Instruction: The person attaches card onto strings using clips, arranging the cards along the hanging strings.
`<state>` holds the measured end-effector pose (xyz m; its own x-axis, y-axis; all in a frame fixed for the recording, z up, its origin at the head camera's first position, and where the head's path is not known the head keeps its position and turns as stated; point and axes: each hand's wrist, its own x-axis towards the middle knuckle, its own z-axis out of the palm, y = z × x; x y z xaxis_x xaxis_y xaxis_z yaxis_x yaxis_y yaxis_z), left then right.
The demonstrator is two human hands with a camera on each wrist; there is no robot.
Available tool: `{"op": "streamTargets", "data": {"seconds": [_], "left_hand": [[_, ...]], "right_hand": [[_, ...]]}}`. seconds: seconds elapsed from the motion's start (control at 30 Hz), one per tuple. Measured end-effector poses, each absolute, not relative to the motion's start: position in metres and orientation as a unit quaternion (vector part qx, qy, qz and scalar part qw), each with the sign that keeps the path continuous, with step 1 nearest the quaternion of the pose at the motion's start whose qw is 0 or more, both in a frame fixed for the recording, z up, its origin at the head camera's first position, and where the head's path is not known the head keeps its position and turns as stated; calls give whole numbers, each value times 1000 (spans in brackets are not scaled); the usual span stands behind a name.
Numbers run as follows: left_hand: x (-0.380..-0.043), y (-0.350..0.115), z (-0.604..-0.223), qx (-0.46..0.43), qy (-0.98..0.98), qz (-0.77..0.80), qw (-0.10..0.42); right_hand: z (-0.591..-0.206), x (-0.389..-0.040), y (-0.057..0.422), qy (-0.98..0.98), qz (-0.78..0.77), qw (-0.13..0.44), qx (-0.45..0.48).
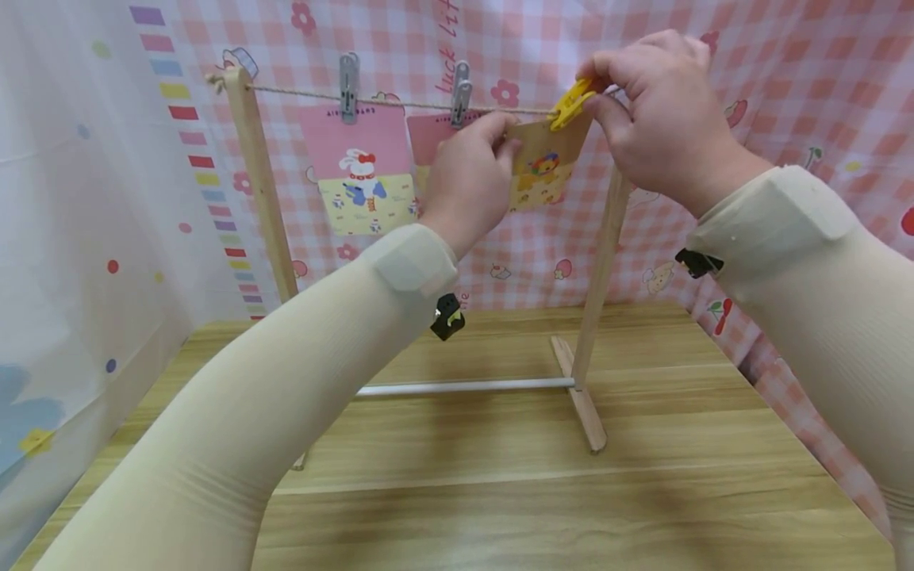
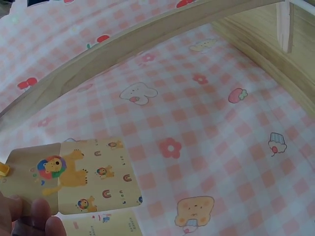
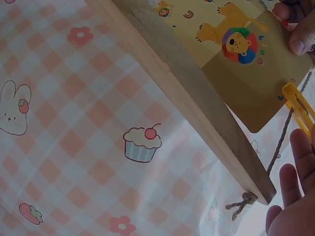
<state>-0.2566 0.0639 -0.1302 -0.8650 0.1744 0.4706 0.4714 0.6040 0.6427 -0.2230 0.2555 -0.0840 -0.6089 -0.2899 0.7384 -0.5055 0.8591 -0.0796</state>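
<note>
My left hand pinches the top left part of a brown and yellow card with a lion printed on it. The left wrist view shows the lion card above my curled fingers. With thumb and fingers, my right hand pinches a yellow clothespin whose tip lies over the card's top edge, at the rope. In the right wrist view, the clothespin overlaps both card and rope. To the left hang two pink and yellow cards, the second partly hidden behind my left hand.
Two grey clothespins hold the pink cards on the rope. The rope runs between wooden posts of a stand with a white bottom bar. The stand is on a wooden table, before a pink checked cloth.
</note>
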Motion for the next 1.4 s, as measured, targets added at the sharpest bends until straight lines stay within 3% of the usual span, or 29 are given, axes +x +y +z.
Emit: {"op": "streamTargets", "data": {"seconds": [1.4], "left_hand": [[-254,61,-131,-198,-875,-397,195]], "right_hand": [[-88,-221,254,-887,144,376,224]]}}
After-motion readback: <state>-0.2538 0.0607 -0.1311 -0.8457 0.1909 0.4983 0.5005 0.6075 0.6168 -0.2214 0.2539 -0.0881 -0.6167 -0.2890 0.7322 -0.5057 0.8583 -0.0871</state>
